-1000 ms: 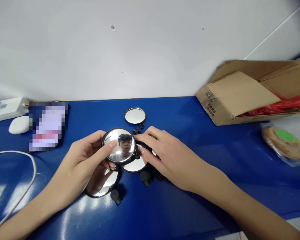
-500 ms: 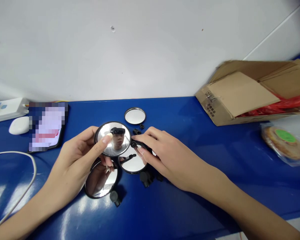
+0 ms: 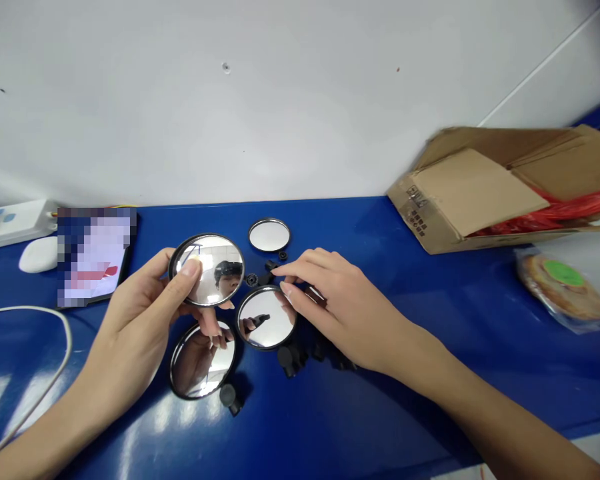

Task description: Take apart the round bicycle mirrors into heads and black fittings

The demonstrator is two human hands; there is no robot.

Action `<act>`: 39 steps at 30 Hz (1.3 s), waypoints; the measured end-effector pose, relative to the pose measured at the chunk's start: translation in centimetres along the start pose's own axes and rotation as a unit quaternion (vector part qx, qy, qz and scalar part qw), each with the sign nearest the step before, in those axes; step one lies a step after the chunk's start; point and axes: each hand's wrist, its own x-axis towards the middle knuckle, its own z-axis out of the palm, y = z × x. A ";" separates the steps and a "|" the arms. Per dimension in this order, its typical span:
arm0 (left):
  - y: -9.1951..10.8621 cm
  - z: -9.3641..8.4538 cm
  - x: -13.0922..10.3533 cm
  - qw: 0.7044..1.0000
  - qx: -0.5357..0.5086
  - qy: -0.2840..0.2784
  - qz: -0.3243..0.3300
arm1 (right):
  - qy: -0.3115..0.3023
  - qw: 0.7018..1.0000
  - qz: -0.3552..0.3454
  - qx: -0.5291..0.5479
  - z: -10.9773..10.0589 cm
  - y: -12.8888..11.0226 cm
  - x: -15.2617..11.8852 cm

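Observation:
My left hand point(image 3: 147, 300) grips a round mirror point(image 3: 215, 270) with a black rim, thumb on the glass and fingers behind it. My right hand point(image 3: 337, 300) pinches a small black plastic bracket point(image 3: 265, 275); its toothed round end points left, close to the held mirror but apart from it. Part of the bracket is hidden by the fingertips. Under my hands lie two more round mirrors, a middle mirror point(image 3: 267, 319) and a lower left mirror point(image 3: 200, 367). A smaller-looking far mirror point(image 3: 269, 235) lies behind them.
Black swivel pieces point(image 3: 230, 398) and other black fittings point(image 3: 291, 360) lie on the blue table point(image 3: 380, 427). At left are a phone point(image 3: 97, 257), a white case point(image 3: 39, 255) and a white cable point(image 3: 67, 333). An open cardboard box point(image 3: 440, 213) and a wrapped pastry point(image 3: 563, 287) are at right.
My left hand has moved the mirror left and slightly up. My right fingers have shifted the bracket a little, and its toothed end now shows.

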 end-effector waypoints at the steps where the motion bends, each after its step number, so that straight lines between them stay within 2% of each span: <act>1: 0.0 0.0 0.0 1.000 -0.007 0.003 0.000 | 0.014 1.000 0.003 0.005 -0.1 0.1 0.0; 8: 0.0 0.0 0.3 0.997 -0.055 0.058 0.005 | 0.089 0.994 0.055 0.028 -0.7 1.1 0.7; 11: 0.5 0.3 0.3 0.994 -0.086 0.063 -0.014 | 0.073 0.995 0.060 0.039 -1.0 1.8 1.0; 18: 1.3 0.7 0.3 0.987 -0.117 0.037 -0.102 | 0.020 0.996 -0.012 0.086 -1.4 2.8 1.4; 22: 1.0 0.6 0.5 0.984 -0.126 0.046 -0.120 | -0.014 0.994 -0.018 0.106 -1.6 2.9 1.4; 27: 1.0 0.7 0.5 0.982 -0.131 0.051 -0.128 | -0.024 0.994 -0.029 0.103 -1.8 2.8 1.3; 32: 0.9 0.8 0.4 0.980 -0.135 0.048 -0.138 | -0.091 0.988 -0.050 0.114 -2.0 2.6 1.2; 34: 0.8 0.7 0.3 0.980 -0.135 0.047 -0.136 | -0.087 0.989 -0.050 0.105 -2.1 2.5 1.1; 39: 0.8 0.5 0.2 0.980 -0.130 0.042 -0.146 | -0.022 0.999 -0.009 0.034 -2.0 2.9 1.3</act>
